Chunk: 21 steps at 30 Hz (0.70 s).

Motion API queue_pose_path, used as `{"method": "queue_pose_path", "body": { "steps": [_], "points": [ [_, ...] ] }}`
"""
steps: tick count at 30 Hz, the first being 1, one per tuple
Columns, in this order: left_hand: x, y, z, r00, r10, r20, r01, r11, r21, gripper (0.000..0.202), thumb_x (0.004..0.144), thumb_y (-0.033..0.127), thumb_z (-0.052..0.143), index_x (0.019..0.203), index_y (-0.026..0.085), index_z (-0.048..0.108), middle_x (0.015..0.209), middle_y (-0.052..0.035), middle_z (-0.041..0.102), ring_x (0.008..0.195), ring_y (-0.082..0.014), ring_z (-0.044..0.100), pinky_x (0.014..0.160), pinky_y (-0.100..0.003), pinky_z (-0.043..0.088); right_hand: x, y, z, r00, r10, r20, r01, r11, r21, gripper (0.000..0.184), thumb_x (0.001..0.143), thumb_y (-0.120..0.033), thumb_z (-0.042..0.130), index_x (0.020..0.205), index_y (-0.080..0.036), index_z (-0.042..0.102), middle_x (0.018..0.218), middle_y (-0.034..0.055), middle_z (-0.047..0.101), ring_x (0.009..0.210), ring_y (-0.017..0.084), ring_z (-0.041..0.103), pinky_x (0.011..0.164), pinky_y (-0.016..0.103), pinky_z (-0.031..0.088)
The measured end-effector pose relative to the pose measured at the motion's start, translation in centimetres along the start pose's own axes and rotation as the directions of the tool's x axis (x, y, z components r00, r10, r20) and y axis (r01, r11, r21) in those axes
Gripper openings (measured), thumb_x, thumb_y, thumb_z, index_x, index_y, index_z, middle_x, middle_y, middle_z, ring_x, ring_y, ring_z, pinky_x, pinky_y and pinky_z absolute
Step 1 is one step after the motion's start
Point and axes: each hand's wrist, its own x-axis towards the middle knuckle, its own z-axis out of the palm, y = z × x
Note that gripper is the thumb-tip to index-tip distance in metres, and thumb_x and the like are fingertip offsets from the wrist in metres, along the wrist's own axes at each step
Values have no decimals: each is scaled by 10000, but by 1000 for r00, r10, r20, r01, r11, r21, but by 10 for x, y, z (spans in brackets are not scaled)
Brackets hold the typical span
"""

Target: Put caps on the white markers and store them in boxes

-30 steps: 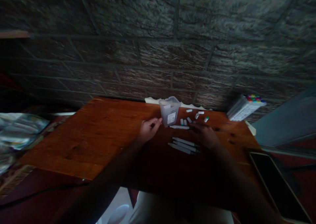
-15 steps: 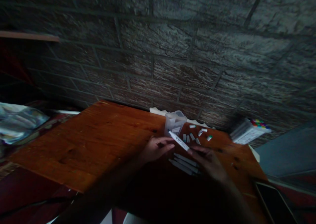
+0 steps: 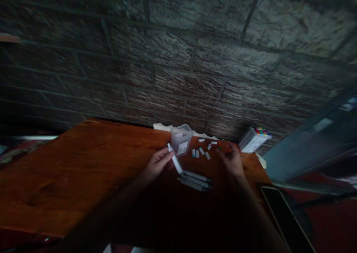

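Note:
My left hand (image 3: 159,163) is closed on a white marker (image 3: 177,163), fingers and thumb pinching it near its upper end; the marker tilts, its lower end over other pens. Several grey-white markers (image 3: 193,181) lie side by side on the table just below it. My right hand (image 3: 232,160) is at the right of the loose caps, fingers apart, with the thumb at a green-ended cap (image 3: 220,149) that it partly covers. Several white marker caps (image 3: 201,151) lie scattered between my hands. Behind them stands a clear plastic box (image 3: 181,139) with a label.
A case of markers with coloured ends (image 3: 255,139) stands at the table's back right corner, against the stone-block wall (image 3: 173,85). A phone-like dark slab (image 3: 287,219) lies at the right edge of the wooden table (image 3: 111,152). White torn-edged material (image 3: 163,127) runs along the wall.
The marker has passed from my right hand to my left. My right hand has moved right, to the green-ended cap. The view has shifted right.

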Motion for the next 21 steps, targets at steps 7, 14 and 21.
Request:
{"method": "queue_pose_path", "body": {
  "steps": [7, 14, 21],
  "points": [
    [-3, 17, 14, 978, -160, 132, 183, 964, -191, 410, 800, 494, 683, 974, 139, 577, 745, -29, 587, 637, -164, 635, 631, -289, 523, 8, 2, 6, 989, 110, 99, -117, 991, 61, 398, 755, -484, 617, 971, -154, 669, 910, 100, 707, 812, 198, 658, 815, 346, 516],
    [-4, 26, 48, 892, -263, 368, 271, 962, 30, 450, 872, 523, 586, 1103, 137, 572, 754, -17, 566, 543, -83, 534, 499, -193, 411, -11, -60, -6, 973, 34, 227, -171, 763, 623, 457, 701, -473, 729, 1032, -184, 606, 985, 61, 695, 870, 155, 648, 788, 264, 519],
    [0, 13, 62, 890, -286, 355, 253, 958, 138, 507, 845, 577, 583, 1090, 133, 571, 769, -17, 577, 556, -76, 501, 495, -187, 388, -21, -79, -4, 955, 10, 296, -218, 701, 679, 422, 691, -455, 751, 988, -187, 614, 902, 27, 670, 695, 104, 563, 623, 219, 465]
  ]
}}
